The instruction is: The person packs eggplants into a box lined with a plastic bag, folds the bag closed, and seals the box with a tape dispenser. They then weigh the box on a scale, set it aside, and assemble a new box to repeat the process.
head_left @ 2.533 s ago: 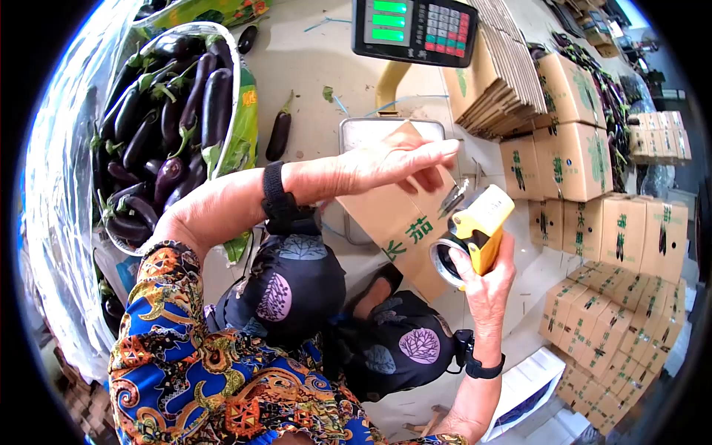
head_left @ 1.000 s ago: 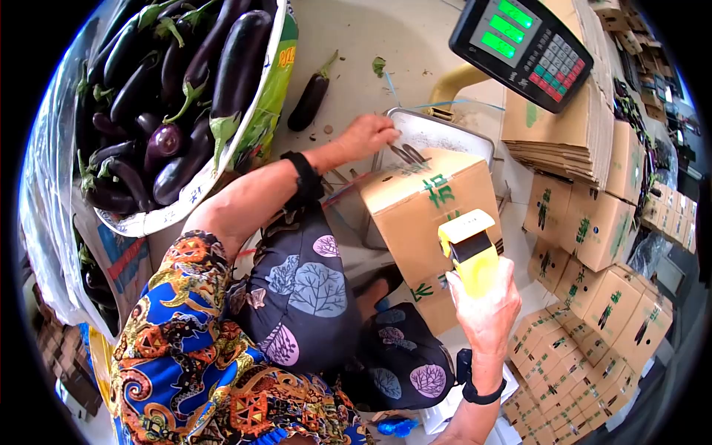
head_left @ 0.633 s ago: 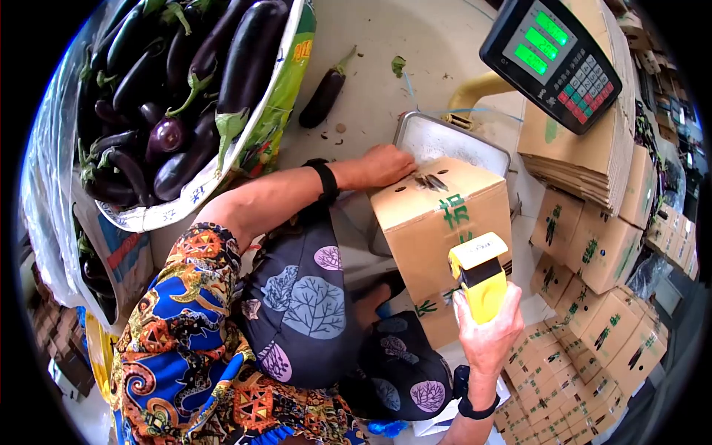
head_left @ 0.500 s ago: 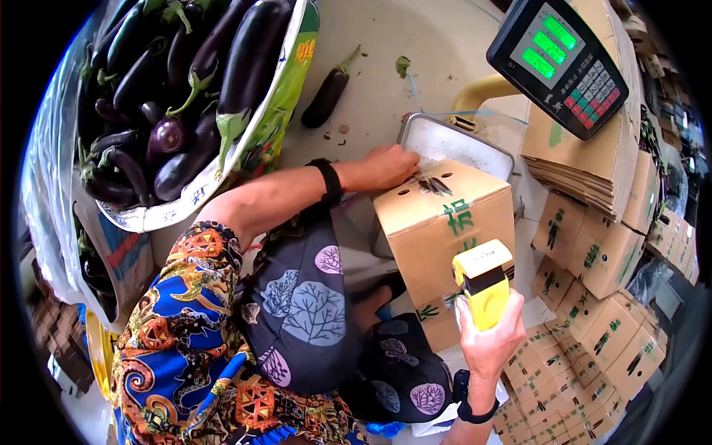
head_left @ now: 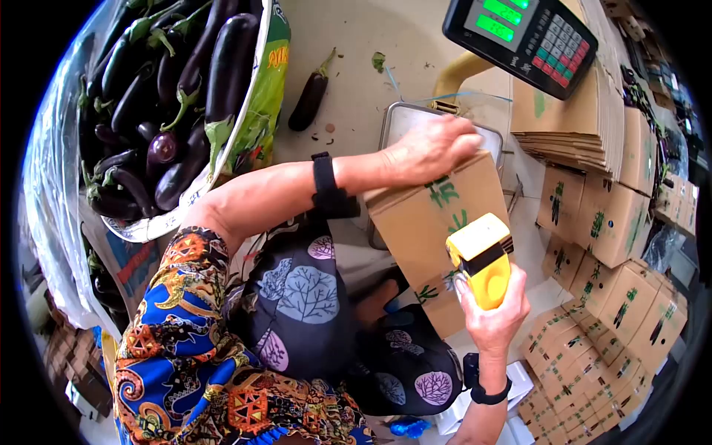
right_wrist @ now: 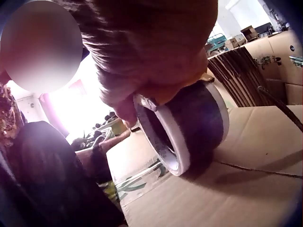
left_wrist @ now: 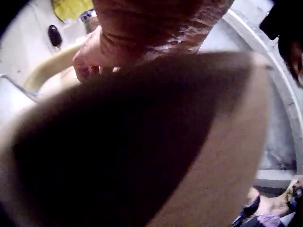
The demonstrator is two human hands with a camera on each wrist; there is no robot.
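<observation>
My right hand (head_left: 498, 317) grips a yellow tape dispenser (head_left: 489, 285) against the near side of a cardboard box (head_left: 424, 236). In the right wrist view, the dispenser's tape roll (right_wrist: 199, 118) sits close over the cardboard. The box has green printing and stands on the metal platform (head_left: 404, 122) of a scale. My left hand (head_left: 434, 152) lies across the top of the box, its fingers loosely bent near the far edge and covering most of the top. The left wrist view shows those fingers (left_wrist: 85, 66) bent down beside the cardboard.
A black scale display (head_left: 519, 44) with green digits rises beyond the platform. Eggplants (head_left: 185, 159) fill a large container at the left, and one eggplant (head_left: 308, 104) lies on the floor. Flattened cartons (head_left: 564, 126) and stacked boxes (head_left: 586, 200) line the right side.
My left hand has moved from the box's left top edge to the right across its top. My right hand keeps the tape dispenser at the near side. The head view has shifted.
</observation>
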